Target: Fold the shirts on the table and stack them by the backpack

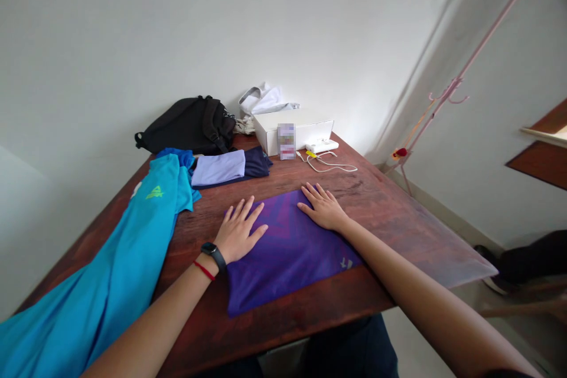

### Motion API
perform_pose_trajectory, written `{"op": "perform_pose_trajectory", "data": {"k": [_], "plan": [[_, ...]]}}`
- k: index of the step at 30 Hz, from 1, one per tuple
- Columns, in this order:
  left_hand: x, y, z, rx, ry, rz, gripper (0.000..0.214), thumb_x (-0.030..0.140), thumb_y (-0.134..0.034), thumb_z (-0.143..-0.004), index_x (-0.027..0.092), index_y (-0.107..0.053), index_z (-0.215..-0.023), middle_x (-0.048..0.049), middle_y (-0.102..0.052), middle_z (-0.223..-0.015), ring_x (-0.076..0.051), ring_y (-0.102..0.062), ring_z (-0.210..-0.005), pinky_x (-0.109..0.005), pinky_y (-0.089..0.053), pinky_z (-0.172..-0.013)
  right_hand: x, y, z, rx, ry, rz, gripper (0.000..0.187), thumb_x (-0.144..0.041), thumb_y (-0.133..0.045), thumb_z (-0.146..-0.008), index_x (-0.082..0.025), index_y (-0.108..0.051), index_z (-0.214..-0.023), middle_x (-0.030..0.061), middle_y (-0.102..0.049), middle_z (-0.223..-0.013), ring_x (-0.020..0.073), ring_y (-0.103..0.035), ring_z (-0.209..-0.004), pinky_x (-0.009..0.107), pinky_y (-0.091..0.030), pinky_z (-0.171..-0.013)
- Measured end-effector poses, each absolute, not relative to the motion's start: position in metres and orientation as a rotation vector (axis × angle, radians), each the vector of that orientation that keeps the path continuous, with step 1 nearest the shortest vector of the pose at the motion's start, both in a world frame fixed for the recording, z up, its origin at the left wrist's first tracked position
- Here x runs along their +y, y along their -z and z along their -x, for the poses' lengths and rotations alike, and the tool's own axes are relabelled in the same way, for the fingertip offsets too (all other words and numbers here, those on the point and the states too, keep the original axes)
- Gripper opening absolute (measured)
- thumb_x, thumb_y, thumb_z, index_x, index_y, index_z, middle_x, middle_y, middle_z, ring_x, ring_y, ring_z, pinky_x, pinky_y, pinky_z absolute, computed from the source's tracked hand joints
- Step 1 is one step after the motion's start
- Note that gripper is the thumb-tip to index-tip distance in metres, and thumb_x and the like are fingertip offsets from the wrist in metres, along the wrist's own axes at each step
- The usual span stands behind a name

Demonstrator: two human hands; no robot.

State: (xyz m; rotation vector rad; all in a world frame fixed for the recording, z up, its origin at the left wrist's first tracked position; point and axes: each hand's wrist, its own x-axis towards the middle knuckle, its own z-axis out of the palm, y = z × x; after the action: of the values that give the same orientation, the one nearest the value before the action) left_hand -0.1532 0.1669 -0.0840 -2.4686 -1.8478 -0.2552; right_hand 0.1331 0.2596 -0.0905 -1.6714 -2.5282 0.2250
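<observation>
A purple garment (287, 257), folded into a rough rectangle with a small pale print near its right edge, lies flat on the wooden table (310, 313). On its left side rests my left hand (239, 230), fingers spread and palm down. My right hand (325, 207) lies flat on the far right corner of the cloth, fingers also stretched out. Neither hand grips anything. To the left, a bright blue shirt (133, 236) with a green logo drapes along the table and off its near side. Folded lavender cloth (219, 168) sits on dark navy cloth (257, 162) beyond my left hand.
A black backpack (186, 124) leans by the wall at the back left. Beside it stand a white box (305, 124), a small blurred packet (286, 142) and a white cable (339, 165). White fabric (268, 99) is behind the box. A pink coat rack (460, 74) stands right.
</observation>
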Motion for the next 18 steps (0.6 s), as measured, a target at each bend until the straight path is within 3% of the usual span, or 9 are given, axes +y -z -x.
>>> {"op": "perform_pose_trajectory", "data": {"k": [18], "plan": [[0.1671,0.0839,0.1539,-1.831,0.246,2.476,0.061,0.057,-0.038,-0.101,0.03,-0.037,-0.155,-0.0068,-0.023,-0.166,-0.034,-0.029,-0.149,-0.058,-0.028,-0.118,0.2607,0.0906,-0.1339,-2.518,-0.238,1.663,0.079,-0.072,-0.02,-0.097,-0.025,-0.025,-0.16,0.0001,-0.019,-0.167,0.0304,-0.014,-0.154,0.054,-0.02,-0.122]]}}
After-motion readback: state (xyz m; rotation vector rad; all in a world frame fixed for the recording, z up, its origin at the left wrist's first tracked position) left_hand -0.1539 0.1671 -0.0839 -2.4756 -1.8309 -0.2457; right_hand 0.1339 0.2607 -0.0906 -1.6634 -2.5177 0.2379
